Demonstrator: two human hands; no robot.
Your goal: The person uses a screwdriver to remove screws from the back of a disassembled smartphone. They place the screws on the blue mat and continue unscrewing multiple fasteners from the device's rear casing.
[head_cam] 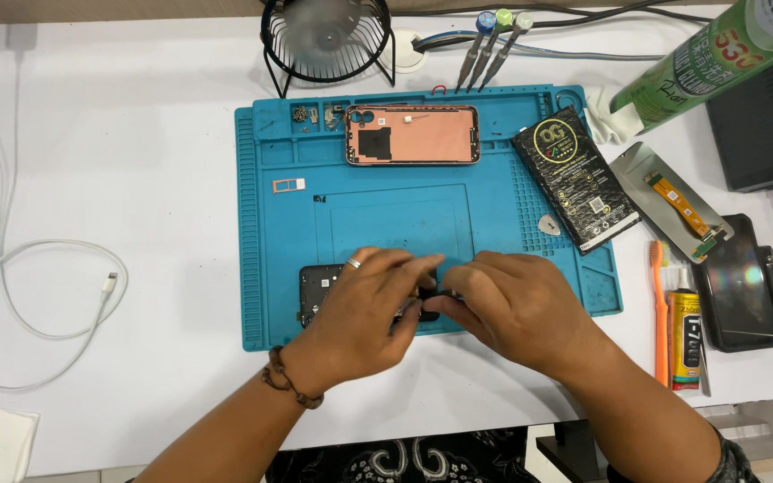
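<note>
Head view shows left hand (364,309) and right hand (507,304) meeting, fingers pinching a black phone frame (319,291) on the blue mat (261,224) near the counter's front edge.

Black phone frame (315,291): flat, dark, rectangular part with small holes and fittings visible on exposed left end. Lies flat at front edge of blue mat, long side across. Right portion hidden under both hands; only left end shows. Whether fingers pinch or merely press it: cannot tell.
</note>
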